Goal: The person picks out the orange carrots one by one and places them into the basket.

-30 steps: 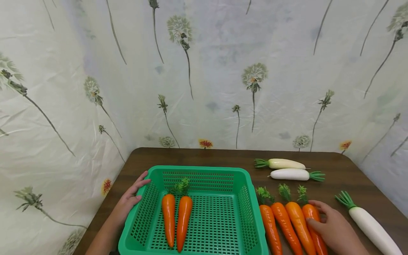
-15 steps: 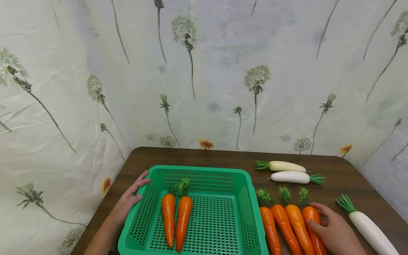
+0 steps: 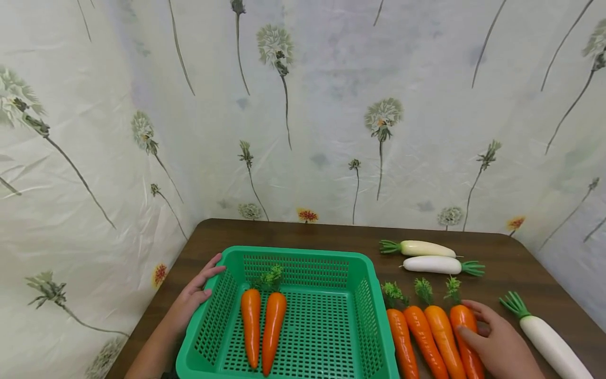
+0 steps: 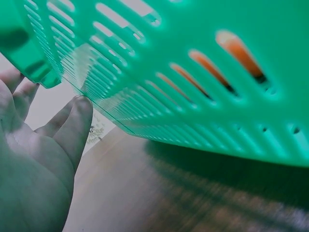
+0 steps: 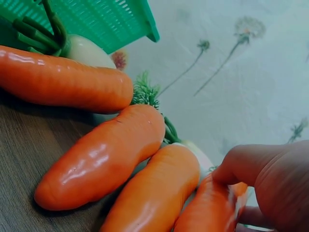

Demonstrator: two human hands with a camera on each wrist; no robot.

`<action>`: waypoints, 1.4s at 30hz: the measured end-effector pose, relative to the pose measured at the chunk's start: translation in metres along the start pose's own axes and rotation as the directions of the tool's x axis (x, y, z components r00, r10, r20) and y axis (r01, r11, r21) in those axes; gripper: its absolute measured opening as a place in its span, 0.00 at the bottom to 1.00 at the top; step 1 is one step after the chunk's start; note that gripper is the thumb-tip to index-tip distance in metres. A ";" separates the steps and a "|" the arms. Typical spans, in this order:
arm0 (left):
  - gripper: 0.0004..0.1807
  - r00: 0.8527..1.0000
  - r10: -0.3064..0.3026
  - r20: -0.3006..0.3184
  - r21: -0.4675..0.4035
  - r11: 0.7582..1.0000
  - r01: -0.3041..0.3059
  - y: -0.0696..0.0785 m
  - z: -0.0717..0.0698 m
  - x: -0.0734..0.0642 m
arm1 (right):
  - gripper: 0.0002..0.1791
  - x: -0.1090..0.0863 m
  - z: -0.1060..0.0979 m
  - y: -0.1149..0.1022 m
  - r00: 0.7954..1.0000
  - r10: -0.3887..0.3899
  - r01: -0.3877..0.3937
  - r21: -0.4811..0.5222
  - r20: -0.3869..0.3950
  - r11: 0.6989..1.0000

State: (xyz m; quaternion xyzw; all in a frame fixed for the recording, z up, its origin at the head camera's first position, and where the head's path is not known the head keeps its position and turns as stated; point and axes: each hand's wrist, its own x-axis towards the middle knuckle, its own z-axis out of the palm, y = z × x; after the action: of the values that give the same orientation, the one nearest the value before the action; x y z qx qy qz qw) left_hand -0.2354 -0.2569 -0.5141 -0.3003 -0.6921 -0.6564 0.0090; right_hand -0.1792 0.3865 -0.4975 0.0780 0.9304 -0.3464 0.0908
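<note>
My right hand (image 3: 502,339) grips the rightmost carrot (image 3: 466,329) of a row on the table, thumb on one side and fingers on the other. In the right wrist view the thumb presses on this carrot (image 5: 207,208), and the other fingers are partly hidden. Several carrots, one of them a lighter orange carrot (image 3: 441,329), lie side by side with leafy tops pointing away. My left hand (image 3: 191,300) rests with fairly straight fingers at the left rim of the green basket (image 3: 298,251). In the left wrist view its fingertips are right at the basket wall (image 4: 159,43).
Two carrots, one of them the left carrot (image 3: 251,321), lie inside the basket. Two white radishes, the nearer being a radish (image 3: 431,264), lie at the back right of the brown table (image 3: 331,234). Another radish (image 3: 551,342) lies right of my right hand. A flower-patterned curtain (image 3: 322,105) hangs behind.
The head view has shifted slightly, so the right-side things appear a little lower. Both hands keep their places on the carrot and at the basket.
</note>
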 end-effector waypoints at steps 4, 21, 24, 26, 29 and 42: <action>0.25 1.000 0.010 0.007 -0.001 1.000 -0.010 0.000 0.000 0.000 | 0.48 0.000 0.000 -0.002 1.000 0.011 -0.011 0.023 0.003 1.000; 0.25 1.000 0.002 -0.013 0.038 0.999 -0.002 0.001 0.000 0.000 | 0.51 -0.005 0.003 -0.013 1.000 0.025 -0.025 0.139 0.002 0.990; 0.25 1.000 0.003 -0.009 0.036 0.999 -0.002 0.001 0.001 0.000 | 0.52 -0.005 0.003 -0.013 0.999 0.034 -0.033 0.148 -0.003 0.988; 0.25 1.000 0.003 -0.005 0.030 1.000 -0.003 0.001 0.001 0.000 | 0.53 -0.005 0.003 -0.014 0.999 0.041 -0.039 0.158 -0.008 0.987; 0.25 1.000 0.000 0.001 0.017 1.000 0.000 0.002 0.001 0.001 | 0.53 -0.006 0.004 -0.015 0.999 0.044 -0.041 0.173 -0.017 0.984; 0.25 1.000 -0.006 -0.001 0.004 1.000 0.006 0.001 0.001 0.001 | 0.49 -0.009 0.012 -0.029 0.999 0.026 -0.016 0.240 -0.041 0.971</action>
State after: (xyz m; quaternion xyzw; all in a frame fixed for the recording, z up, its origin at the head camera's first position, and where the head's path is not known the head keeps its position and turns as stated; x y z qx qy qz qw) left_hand -0.2351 -0.2557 -0.5134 -0.2979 -0.6944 -0.6550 0.0079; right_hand -0.1753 0.3563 -0.4857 0.1058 0.8826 -0.4535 0.0637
